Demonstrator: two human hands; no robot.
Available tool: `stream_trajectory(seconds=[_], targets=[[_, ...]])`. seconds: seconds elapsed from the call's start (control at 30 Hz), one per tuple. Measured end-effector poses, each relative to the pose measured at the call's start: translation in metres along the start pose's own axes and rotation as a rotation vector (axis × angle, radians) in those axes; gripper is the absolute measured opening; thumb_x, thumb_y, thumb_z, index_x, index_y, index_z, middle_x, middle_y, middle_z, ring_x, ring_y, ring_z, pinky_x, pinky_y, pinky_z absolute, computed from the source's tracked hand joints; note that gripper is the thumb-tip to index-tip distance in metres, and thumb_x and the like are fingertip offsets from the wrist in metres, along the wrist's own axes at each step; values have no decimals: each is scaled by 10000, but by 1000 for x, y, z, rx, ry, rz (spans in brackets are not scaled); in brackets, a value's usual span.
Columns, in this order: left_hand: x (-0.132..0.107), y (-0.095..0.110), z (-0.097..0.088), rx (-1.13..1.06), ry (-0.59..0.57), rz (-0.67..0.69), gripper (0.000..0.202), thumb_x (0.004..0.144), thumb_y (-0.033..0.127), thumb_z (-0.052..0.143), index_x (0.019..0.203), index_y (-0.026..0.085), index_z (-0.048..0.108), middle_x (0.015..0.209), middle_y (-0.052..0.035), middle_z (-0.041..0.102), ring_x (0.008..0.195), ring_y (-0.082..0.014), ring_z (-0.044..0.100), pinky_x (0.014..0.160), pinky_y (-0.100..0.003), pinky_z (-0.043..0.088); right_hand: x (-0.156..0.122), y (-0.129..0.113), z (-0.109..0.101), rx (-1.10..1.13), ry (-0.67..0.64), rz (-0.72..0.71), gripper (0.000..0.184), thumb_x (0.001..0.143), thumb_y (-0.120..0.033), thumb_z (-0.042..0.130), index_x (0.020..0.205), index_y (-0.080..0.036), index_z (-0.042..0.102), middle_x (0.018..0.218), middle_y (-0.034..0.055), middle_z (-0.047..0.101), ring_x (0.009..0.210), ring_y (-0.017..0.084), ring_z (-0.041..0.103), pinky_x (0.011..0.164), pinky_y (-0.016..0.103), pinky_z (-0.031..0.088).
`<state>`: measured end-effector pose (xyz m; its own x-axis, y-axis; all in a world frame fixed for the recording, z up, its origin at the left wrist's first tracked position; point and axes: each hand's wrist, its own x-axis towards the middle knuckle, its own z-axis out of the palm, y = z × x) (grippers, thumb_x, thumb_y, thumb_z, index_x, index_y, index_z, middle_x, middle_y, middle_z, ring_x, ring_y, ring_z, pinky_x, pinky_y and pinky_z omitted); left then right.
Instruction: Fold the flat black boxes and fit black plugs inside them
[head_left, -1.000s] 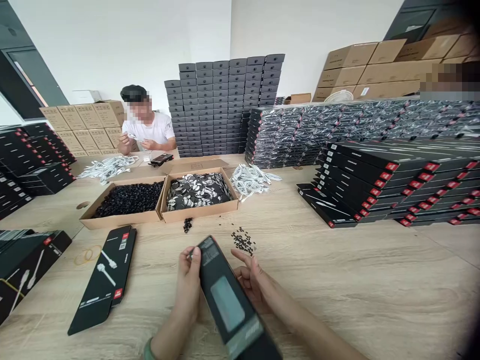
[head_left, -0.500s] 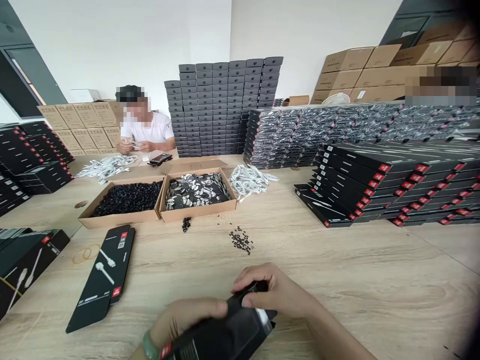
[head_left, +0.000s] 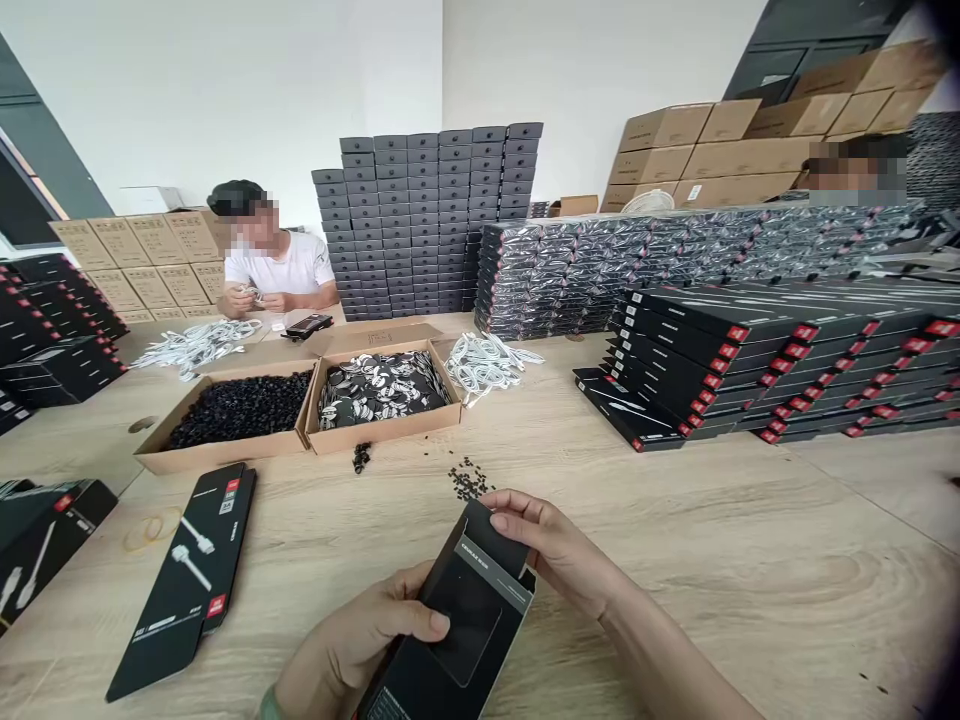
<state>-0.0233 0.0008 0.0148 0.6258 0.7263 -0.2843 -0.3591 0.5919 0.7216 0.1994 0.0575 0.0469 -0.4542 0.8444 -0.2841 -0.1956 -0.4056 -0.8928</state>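
Note:
A black cardboard packaging box [head_left: 480, 640] with a dark window panel is held at the bottom middle of the view, tilted up toward the right. My left hand [head_left: 375, 635] wraps its left side, thumb lying across the front. At the top end, my right hand [head_left: 529, 535] pinches the box's end flap between thumb and fingers. Beyond that hand lies a scatter of tiny black pieces [head_left: 466, 478] on the wooden table. To the left, a flat black box [head_left: 187, 570] printed with white cable plugs lies by itself.
Two open cartons hold black parts [head_left: 244, 408] and black-and-white pieces [head_left: 382, 388]. White cables [head_left: 487, 365] lie beside them. Black boxes [head_left: 697, 350] are stacked at right, more [head_left: 52, 540] at left. A co-worker [head_left: 277, 260] sits across the table handling a cable.
The box has turned so its windowed face shows toward me, and its top end has risen. My right hand has shifted up with the flap. The whole view has moved slightly.

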Motion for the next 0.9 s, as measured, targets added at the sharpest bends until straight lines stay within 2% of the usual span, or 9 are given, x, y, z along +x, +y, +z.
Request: stream_trajectory(seconds=[0.1, 0.23, 0.4, 0.5, 0.6, 0.73, 0.8, 0.9], targets=[[0, -1, -1, -14, -3, 6, 499, 671, 141, 717, 1168, 146, 677, 912, -74, 738, 807, -199, 658, 746, -271, 486, 3, 4, -1, 98, -17, 67, 314, 754, -342, 791, 1017, -224, 668, 852, -10, 715, 727, 128, 638, 672, 237, 464], [-3, 2, 0, -60, -4, 18, 482, 672, 112, 695, 1154, 137, 677, 963, -91, 736, 821, -202, 679, 741, -269, 502, 5, 11, 0, 180, 6, 122, 305, 754, -336, 789, 1003, -218, 657, 867, -8, 710, 740, 131, 645, 689, 240, 472], [-2, 1, 5, -188, -88, -79, 492, 715, 208, 679, 1204, 211, 619, 1079, -114, 704, 985, -349, 684, 699, -396, 551, 7, 22, 11, 71, -4, 123, 354, 722, -404, 803, 968, -231, 616, 823, -18, 671, 681, 132, 606, 643, 251, 457], [2, -2, 7, -176, -65, -57, 417, 726, 223, 694, 1137, 177, 641, 997, -119, 716, 889, -310, 712, 677, -366, 550, 10, 24, 14, -181, 57, -104, 333, 701, -449, 806, 843, -226, 603, 762, -34, 594, 678, 133, 545, 647, 261, 433], [4, -4, 8, -134, -2, 11, 412, 761, 246, 716, 1160, 185, 631, 919, -92, 728, 831, -247, 721, 735, -335, 538, 10, 18, 12, -539, 131, -370, 287, 659, -399, 838, 738, -224, 625, 806, -17, 558, 782, 175, 537, 762, 317, 433], [5, -6, 10, -126, 51, 84, 589, 804, 350, 712, 1348, 257, 505, 1001, -77, 725, 875, -226, 710, 857, -359, 502, 8, 15, 6, -830, 130, -500, 181, 713, -372, 806, 747, -253, 674, 920, 36, 637, 952, 257, 564, 890, 417, 419], [5, -7, 10, -107, 93, 105, 590, 803, 376, 714, 1345, 252, 517, 1037, -80, 719, 929, -228, 695, 919, -360, 473, 9, 16, 4, -929, 114, -589, 144, 757, -392, 775, 792, -276, 697, 899, 43, 685, 954, 271, 579, 893, 452, 422], [6, -8, 11, -97, 128, 107, 517, 800, 396, 713, 1275, 235, 585, 1112, -85, 698, 995, -225, 672, 971, -345, 437, 10, 18, 1, -1061, 45, -733, 95, 832, -380, 712, 860, -290, 707, 837, 30, 725, 850, 243, 620, 900, 476, 431]])
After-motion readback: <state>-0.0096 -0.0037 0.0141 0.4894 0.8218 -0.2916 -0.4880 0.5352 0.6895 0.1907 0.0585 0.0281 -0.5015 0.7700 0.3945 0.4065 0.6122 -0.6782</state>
